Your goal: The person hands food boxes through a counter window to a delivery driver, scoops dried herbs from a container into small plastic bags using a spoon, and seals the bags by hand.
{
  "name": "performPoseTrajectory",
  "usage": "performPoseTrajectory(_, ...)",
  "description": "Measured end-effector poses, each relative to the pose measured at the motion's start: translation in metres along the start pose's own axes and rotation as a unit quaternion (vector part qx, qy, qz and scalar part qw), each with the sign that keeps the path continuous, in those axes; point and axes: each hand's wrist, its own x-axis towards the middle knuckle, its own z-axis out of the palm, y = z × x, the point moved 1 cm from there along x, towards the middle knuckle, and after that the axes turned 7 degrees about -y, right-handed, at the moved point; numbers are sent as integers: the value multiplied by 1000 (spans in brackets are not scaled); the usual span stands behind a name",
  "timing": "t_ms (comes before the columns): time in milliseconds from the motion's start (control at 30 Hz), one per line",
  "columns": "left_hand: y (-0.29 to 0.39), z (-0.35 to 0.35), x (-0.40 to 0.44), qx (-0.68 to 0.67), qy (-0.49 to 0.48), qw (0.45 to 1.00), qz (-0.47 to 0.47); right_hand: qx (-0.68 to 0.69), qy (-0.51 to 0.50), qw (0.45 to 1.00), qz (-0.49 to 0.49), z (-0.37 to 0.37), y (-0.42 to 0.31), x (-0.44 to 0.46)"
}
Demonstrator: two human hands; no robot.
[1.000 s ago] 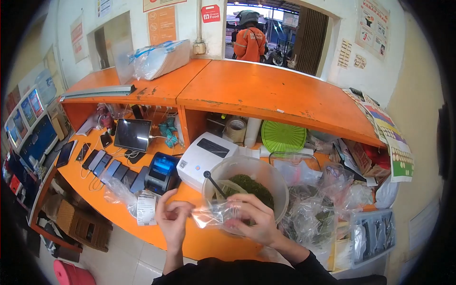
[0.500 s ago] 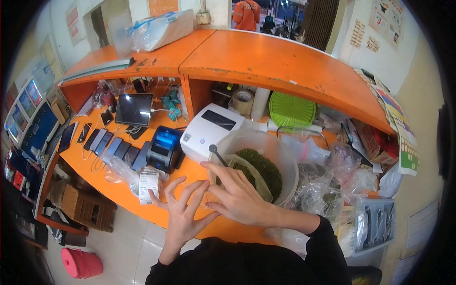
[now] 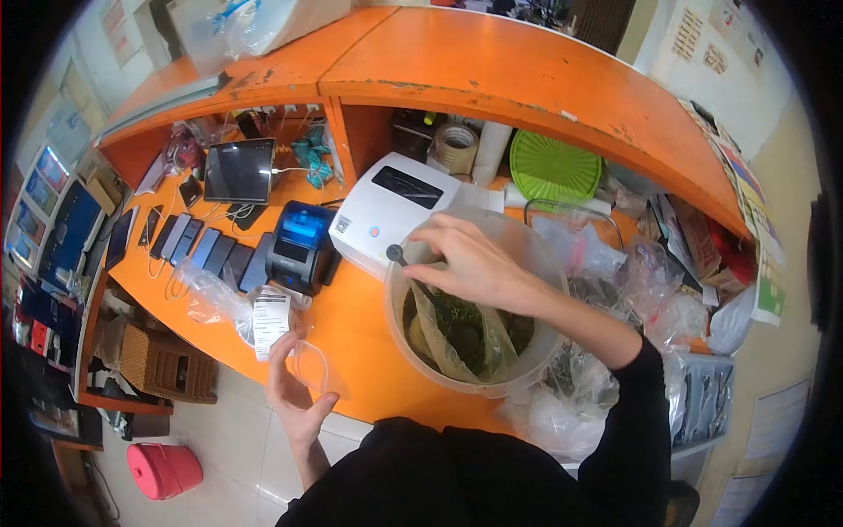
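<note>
Black spoon [image 3: 398,256] slants up-left out of tub [image 3: 549,347], its top at the right hand [image 3: 479,268], the nearer one; fingers curled, can't tell if gripping. Left hand [image 3: 297,400] holds small clear bag [image 3: 312,367], left of tub.

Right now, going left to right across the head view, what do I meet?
Pink bucket → dark-screened tablet → black device with blue top → white boxy machine → green ribbed disc → hanging printed sheet.
</note>
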Motion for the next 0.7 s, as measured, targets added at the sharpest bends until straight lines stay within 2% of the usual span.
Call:
performPoseTrajectory(33, -1, 3, 1, -39, -16, 999, -9, -12, 11, 1000, -15, 7, 7, 7)
performPoseTrajectory(133, 0, 10, 4, -105, -30, 994, -11, -5, -39, 999, 11, 18, 12, 14)
performPoseTrajectory(267, -3, 11, 11, -179, -51, 982, -44, 77, 32, 996, -14, -9, 0, 6)
performPoseTrajectory(333, -7, 10, 12, -198, -71, 976, -64, 60, 37, 997, 6, -20, -2, -1)
performPoseTrajectory(400, -13, 13, 16, -290, -145, 941, -91, 28, 61, 998, -7, -22, 3, -3)
performPoseTrajectory(500, -16, 23, 24, -426, -231, 863, -147, 7, 4, 999, -39, 5, 18, 6)
performPoseTrajectory(633, -8, 28, 40, -516, -349, 765, -160, 42, -20, 999, 2, 22, 19, 12)
performPoseTrajectory(700, -5, 20, 41, -496, -344, 774, -190, 78, 23, 996, -46, 3, 13, 1)
